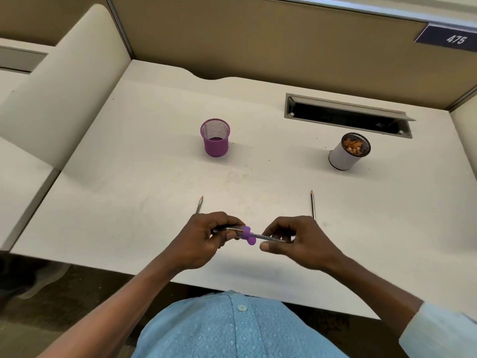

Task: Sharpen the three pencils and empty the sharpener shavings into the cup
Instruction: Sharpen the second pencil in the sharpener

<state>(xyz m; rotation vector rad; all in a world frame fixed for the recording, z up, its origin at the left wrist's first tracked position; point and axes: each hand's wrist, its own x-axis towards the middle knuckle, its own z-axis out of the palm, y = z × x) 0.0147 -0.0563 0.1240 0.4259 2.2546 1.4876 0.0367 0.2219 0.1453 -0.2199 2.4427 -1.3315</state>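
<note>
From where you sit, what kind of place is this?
Probably a study carrel or office cubicle: a white desk walled by tan partitions, a cable slot set into its top, and a plate numbered 475.

An office cubicle: fabric partition walls (258, 34), numbered plate (449, 38), white desk (154, 182).

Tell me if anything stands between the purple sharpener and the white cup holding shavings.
Nothing visible does. The sharpener, gripped by the left hand, has open desk up to the white cup at far right. One pencil lies flat beside the right hand; the purple mesh cup stands off left.
</note>
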